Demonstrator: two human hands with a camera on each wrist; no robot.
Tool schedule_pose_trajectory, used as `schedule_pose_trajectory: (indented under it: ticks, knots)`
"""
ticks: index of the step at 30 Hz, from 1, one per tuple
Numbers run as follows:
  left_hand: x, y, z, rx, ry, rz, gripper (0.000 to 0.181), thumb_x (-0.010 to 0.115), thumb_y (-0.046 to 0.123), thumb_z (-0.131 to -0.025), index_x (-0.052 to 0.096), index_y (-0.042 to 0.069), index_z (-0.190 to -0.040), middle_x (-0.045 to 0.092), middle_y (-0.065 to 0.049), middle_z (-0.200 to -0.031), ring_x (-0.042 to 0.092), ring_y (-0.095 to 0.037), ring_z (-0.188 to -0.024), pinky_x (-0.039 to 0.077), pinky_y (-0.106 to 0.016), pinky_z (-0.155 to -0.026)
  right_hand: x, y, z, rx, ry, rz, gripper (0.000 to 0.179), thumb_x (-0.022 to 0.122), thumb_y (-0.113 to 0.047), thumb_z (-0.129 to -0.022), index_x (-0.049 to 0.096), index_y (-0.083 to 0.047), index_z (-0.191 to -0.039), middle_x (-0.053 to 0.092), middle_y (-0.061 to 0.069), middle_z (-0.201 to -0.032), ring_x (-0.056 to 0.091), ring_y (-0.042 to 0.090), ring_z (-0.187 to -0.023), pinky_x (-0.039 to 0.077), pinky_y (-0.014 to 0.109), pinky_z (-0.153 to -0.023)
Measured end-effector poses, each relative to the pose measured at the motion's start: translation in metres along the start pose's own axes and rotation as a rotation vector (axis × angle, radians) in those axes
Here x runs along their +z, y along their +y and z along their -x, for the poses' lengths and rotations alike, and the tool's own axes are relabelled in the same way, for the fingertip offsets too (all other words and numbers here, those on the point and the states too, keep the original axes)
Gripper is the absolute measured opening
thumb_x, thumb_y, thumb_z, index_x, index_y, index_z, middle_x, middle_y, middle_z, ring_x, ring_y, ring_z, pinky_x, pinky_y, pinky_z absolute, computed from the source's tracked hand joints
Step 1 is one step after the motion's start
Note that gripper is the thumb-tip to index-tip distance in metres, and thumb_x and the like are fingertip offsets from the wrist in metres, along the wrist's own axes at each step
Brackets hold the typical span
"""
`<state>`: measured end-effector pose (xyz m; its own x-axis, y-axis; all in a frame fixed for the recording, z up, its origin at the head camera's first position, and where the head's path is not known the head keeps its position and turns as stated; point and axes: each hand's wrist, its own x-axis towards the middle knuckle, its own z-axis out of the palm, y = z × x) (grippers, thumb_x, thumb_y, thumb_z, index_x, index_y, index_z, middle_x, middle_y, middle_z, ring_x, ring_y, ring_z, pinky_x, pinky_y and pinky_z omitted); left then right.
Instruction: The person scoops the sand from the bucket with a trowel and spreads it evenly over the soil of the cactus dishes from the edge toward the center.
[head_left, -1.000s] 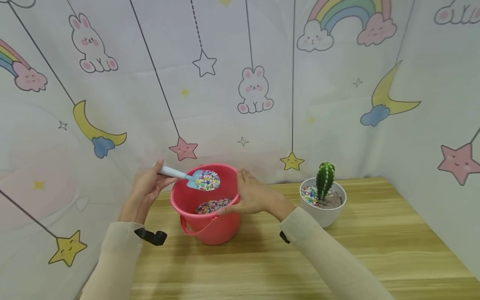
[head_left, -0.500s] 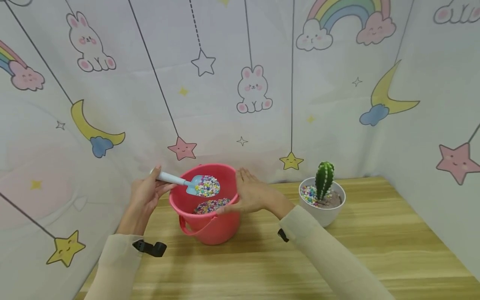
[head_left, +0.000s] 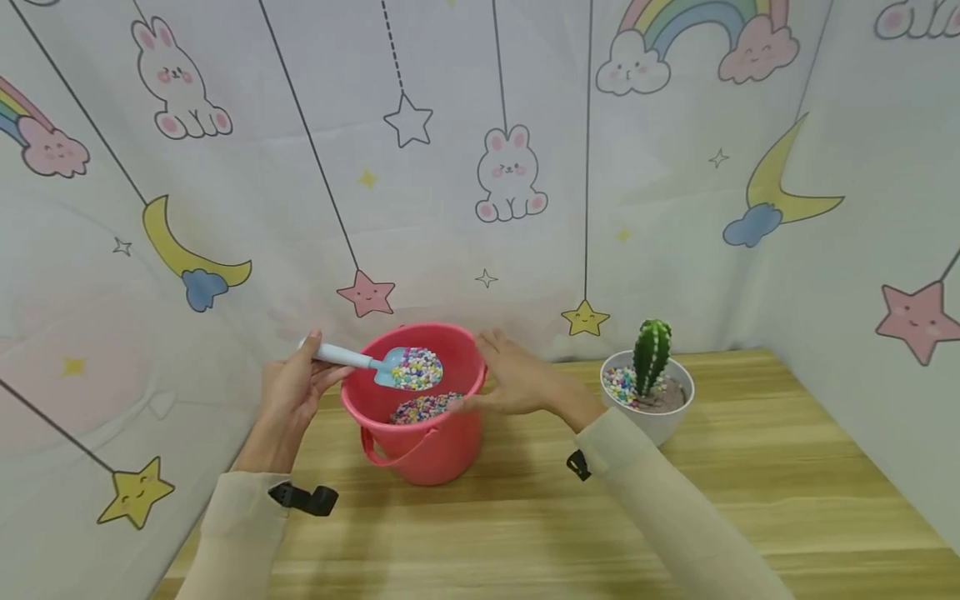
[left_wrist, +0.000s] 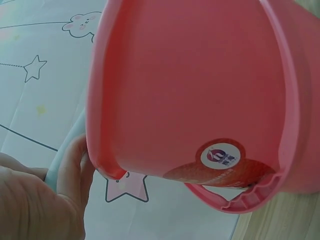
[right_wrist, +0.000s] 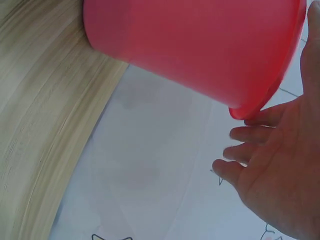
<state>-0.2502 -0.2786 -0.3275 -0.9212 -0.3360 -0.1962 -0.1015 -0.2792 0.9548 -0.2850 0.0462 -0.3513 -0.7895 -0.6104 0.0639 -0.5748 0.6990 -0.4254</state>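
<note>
My left hand (head_left: 288, 392) pinches the pale handle of a light blue toy shovel (head_left: 341, 356), whose blade bears a heap of multicoloured beads (head_left: 417, 369). The blade is over the opening of a pink bucket (head_left: 438, 458), inside which more beads (head_left: 420, 408) lie. In the left wrist view, fingers and thumb are round the shovel handle (left_wrist: 72, 142) beside the bucket rim. At the bucket's right side is my right hand (head_left: 525, 379), its fingers spread. The right wrist view shows that hand (right_wrist: 280, 170) with fingertips right at the rim, gripping nothing.
A white pot (head_left: 648, 425) stands to the right on the wooden table (head_left: 525, 533). It has a green cactus (head_left: 651, 358) and some coloured beads in it. A printed cloth backdrop (head_left: 435, 217) closes in the back and sides. The bucket's handle (head_left: 382, 458) hangs down in front.
The shovel has come down slightly over the bucket, its beads still on the blade. My right hand has loosened from the bucket rim and shifted a little to the right.
</note>
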Motion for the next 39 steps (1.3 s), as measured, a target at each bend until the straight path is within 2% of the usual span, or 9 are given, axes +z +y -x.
schedule_pose_trajectory:
  ticks: [2,5,8,11,18,25,27,35,39]
  knots:
    - [0.002,-0.001,0.001,0.005,0.016,-0.009,0.074,0.062,0.049,-0.101,0.042,0.003,-0.156,0.073,0.002,-0.092,0.080,-0.010,-0.077,0.066,-0.026,-0.083,-0.004,0.003,0.004,0.006,0.022,0.002,0.118,0.066,-0.082,-0.083,0.022,-0.013,-0.168,0.022,0.011,-0.176,0.020,0.035,-0.165,0.033,0.060,-0.129]
    - [0.005,-0.003,0.002,0.014,0.026,-0.032,0.070,0.060,0.047,-0.104,0.043,0.005,-0.157,0.071,-0.002,-0.104,0.080,-0.008,-0.078,0.066,-0.026,-0.084,-0.011,0.006,0.012,0.013,0.077,0.002,0.111,0.067,-0.081,-0.084,0.033,-0.013,-0.165,0.036,0.010,-0.171,0.040,0.033,-0.157,0.047,0.059,-0.121]
    - [0.009,-0.004,0.004,0.022,0.018,-0.036,0.067,0.059,0.046,-0.105,0.045,0.005,-0.156,0.068,-0.004,-0.112,0.080,-0.007,-0.080,0.065,-0.026,-0.085,-0.019,0.008,0.024,0.006,0.155,0.001,0.099,0.070,-0.075,-0.087,0.045,-0.011,-0.158,0.053,0.010,-0.160,0.062,0.030,-0.139,0.058,0.053,-0.109]
    - [0.014,-0.004,0.006,0.021,0.007,-0.029,0.068,0.062,0.047,-0.102,0.046,0.005,-0.153,0.071,-0.002,-0.107,0.080,-0.008,-0.080,0.065,-0.025,-0.083,-0.027,0.012,0.039,-0.011,0.231,-0.003,0.082,0.073,-0.064,-0.091,0.056,-0.009,-0.150,0.064,0.010,-0.149,0.072,0.027,-0.122,0.063,0.050,-0.101]
    - [0.022,-0.004,0.010,-0.001,-0.036,0.033,0.059,0.062,0.043,-0.104,0.048,0.005,-0.147,0.075,0.002,-0.091,0.081,-0.012,-0.080,0.066,-0.025,-0.079,-0.041,0.026,0.074,0.009,0.297,-0.006,0.069,0.074,-0.056,-0.094,0.064,-0.008,-0.141,0.070,0.010,-0.139,0.074,0.025,-0.116,0.063,0.049,-0.101]
    - [0.028,-0.005,0.010,-0.012,-0.057,0.019,0.062,0.068,0.050,-0.097,0.052,0.008,-0.140,0.077,0.003,-0.091,0.082,-0.013,-0.082,0.064,-0.031,-0.089,-0.049,0.036,0.102,-0.010,0.344,-0.004,0.056,0.076,-0.047,-0.096,0.069,-0.008,-0.135,0.076,0.008,-0.129,0.077,0.025,-0.109,0.063,0.051,-0.096]
    - [0.031,-0.004,0.011,-0.008,-0.054,0.013,0.061,0.067,0.048,-0.099,0.052,0.007,-0.142,0.077,0.004,-0.091,0.082,-0.012,-0.081,0.062,-0.033,-0.093,-0.051,0.037,0.110,-0.021,0.353,0.002,0.052,0.076,-0.044,-0.097,0.070,-0.007,-0.133,0.076,0.009,-0.128,0.078,0.025,-0.107,0.064,0.050,-0.094]
    - [0.047,-0.002,0.013,-0.005,-0.080,0.029,0.058,0.064,0.043,-0.103,0.050,0.006,-0.147,0.073,-0.002,-0.098,0.081,-0.013,-0.083,0.066,-0.028,-0.085,-0.053,0.059,0.148,-0.048,0.415,0.001,0.035,0.077,-0.029,-0.097,0.074,-0.007,-0.125,0.079,0.009,-0.118,0.078,0.024,-0.100,0.066,0.047,-0.085]
    - [0.053,-0.001,0.014,0.005,-0.103,0.025,0.056,0.062,0.040,-0.105,0.050,0.006,-0.147,0.072,-0.002,-0.100,0.081,-0.013,-0.085,0.066,-0.028,-0.086,-0.056,0.071,0.165,-0.026,0.446,-0.007,0.031,0.079,-0.024,-0.096,0.075,-0.007,-0.122,0.080,0.008,-0.114,0.078,0.026,-0.100,0.066,0.046,-0.082]
